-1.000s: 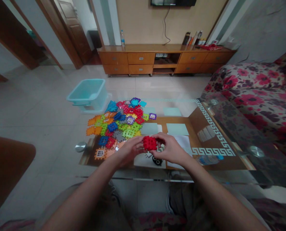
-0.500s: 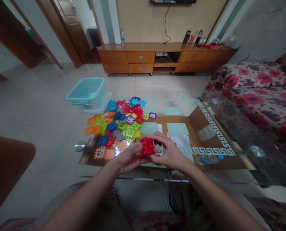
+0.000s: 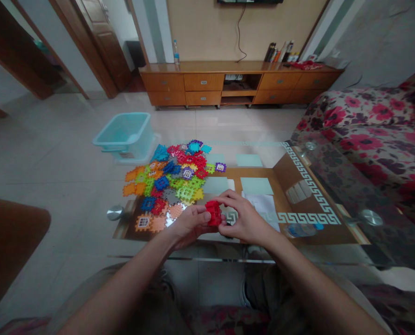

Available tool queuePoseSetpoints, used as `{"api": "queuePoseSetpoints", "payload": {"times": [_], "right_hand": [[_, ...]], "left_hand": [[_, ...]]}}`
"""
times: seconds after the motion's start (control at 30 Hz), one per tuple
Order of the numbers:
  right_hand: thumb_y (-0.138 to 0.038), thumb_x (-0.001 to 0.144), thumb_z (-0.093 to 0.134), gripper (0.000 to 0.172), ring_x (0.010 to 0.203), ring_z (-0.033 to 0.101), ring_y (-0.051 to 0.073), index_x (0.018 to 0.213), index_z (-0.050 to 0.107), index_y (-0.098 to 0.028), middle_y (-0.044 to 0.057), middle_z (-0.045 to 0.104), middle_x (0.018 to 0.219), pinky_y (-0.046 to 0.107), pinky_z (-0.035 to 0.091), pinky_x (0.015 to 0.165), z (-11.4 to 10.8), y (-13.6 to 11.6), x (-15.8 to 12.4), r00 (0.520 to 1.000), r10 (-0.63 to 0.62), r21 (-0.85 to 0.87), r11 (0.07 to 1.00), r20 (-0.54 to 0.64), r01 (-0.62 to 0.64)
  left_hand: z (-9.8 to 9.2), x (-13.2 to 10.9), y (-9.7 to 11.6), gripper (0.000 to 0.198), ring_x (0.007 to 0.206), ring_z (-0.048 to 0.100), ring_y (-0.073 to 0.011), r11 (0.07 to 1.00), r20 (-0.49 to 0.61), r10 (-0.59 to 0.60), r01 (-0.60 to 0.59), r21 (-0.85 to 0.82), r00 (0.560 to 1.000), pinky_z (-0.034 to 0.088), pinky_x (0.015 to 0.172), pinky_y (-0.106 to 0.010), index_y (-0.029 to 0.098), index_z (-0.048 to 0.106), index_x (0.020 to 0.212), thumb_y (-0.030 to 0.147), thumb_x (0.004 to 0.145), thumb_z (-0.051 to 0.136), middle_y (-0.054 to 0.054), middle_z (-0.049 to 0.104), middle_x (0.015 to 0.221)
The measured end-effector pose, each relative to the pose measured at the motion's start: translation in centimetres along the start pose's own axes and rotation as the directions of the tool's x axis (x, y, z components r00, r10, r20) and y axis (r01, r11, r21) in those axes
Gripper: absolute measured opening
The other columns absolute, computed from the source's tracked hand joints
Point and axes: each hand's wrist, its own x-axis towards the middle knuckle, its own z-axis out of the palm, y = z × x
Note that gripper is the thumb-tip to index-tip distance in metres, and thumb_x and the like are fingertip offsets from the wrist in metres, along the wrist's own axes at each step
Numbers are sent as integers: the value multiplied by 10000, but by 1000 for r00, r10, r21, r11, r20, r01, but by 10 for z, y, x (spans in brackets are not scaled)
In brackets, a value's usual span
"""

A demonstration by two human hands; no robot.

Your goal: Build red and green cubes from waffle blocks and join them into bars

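At the far left, a turquoise tub point(image 3: 141, 139) stands beside the left edge of the glass counter point(image 3: 284, 235), toward its far corner; whether it rests on the glass or the floor is unclear. Rightward, a pile of notched, many-coloured pieces point(image 3: 175, 180) spreads over the counter's left half. Most seem to lie flat, loose or overlapping, though some may be joined. Peach-coloured pieces point(image 3: 158, 224) lie closest to the near edge. Just right of these, above the counter's near edge, the left hand point(image 3: 189, 223) grips a red block point(image 3: 213, 213), its thumb on the near face. The right hand point(image 3: 242, 218) has its fingers closed on the block's right side. The block seems assembled from several notched pieces and already holds a chunky shape; with fingers covering its sides, whether it is complete cannot be told. Building looks at an early stage, with most pieces unused. Right of the hands lie white papers point(image 3: 263, 209).
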Motion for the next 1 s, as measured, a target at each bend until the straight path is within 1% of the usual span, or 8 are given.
{"api": "queuePoseSetpoints", "payload": {"times": [0.23, 0.37, 0.47, 0.53, 0.63, 0.77, 0.9, 1.0], "right_hand": [[-99, 678, 681, 571, 1045, 587, 255, 1228, 640, -248, 70, 622, 1108, 384, 486, 929, -2, 0, -3, 999, 13, -111, 994, 51, -7], [-118, 698, 687, 562, 1062, 585, 269, 1245, 635, -238, 84, 624, 1127, 410, 491, 938, -1, 2, -5, 997, 18, -164, 986, 70, -7], [-114, 713, 696, 605, 1098, 588, 263, 1296, 609, -250, 83, 624, 1161, 414, 492, 967, 1, 4, -6, 997, 16, -137, 991, 69, -6], [-126, 732, 713, 678, 1151, 583, 256, 1376, 547, -258, 90, 609, 1238, 416, 491, 994, 2, 5, -5, 998, 5, -84, 996, 59, 0], [-209, 767, 769, 737, 1186, 596, 246, 1443, 482, -262, 105, 600, 1334, 420, 503, 1002, 2, 5, -4, 999, -24, 2, 1000, 29, 24], [-302, 788, 800, 619, 1194, 626, 251, 1364, 575, -265, 101, 658, 1315, 450, 499, 1025, 2, 5, -3, 998, -63, 46, 997, 9, 62], [-291, 797, 781, 573, 1180, 646, 250, 1340, 601, -272, 93, 679, 1297, 452, 515, 1011, 3, 6, -3, 998, -67, 41, 997, 2, 67], [-273, 788, 772, 548, 1138, 669, 250, 1315, 624, -256, 97, 698, 1261, 429, 533, 983, 5, 6, -5, 997, -77, 18, 997, 0, 77]], "left_hand": [[-2, 3, -2, 537, 912, 706, -244, 995, -77, 4, 4, 101, 997, 536, 882, -386, 81, 726, 1066, 375, 650, 893, -164, 746, 984], [-1, 4, -4, 543, 860, 707, -238, 990, -124, 20, -2, 142, 992, 539, 843, -373, 79, 733, 1040, 385, 625, 905, -148, 748, 930], [0, 4, -4, 544, 841, 706, -239, 989, -147, 38, -16, 149, 988, 532, 826, -368, 71, 737, 1025, 385, 614, 910, -151, 747, 926], [0, 5, -4, 547, 827, 705, -235, 989, -150, 49, -27, 148, 987, 529, 809, -359, 68, 737, 1030, 383, 617, 908, -155, 748, 928], [0, 6, -3, 545, 788, 701, -213, 988, -158, 57, -33, 150, 986, 528, 771, -329, 70, 738, 1027, 386, 616, 908, -144, 751, 891], [1, 4, 1, 534, 744, 689, -184, 987, -178, 36, -7, 159, 983, 524, 748, -306, 70, 744, 997, 382, 599, 917, -138, 754, 874], [1, 0, 5, 575, 775, 696, -196, 990, -182, -13, 38, 136, 983, 525, 790, -320, 66, 742, 985, 388, 552, 940, -147, 754, 896], [2, -1, 5, 558, 803, 703, -204, 991, -164, -29, 49, 124, 986, 532, 813, -325, 74, 742, 986, 379, 562, 938, -139, 753, 892]]}}
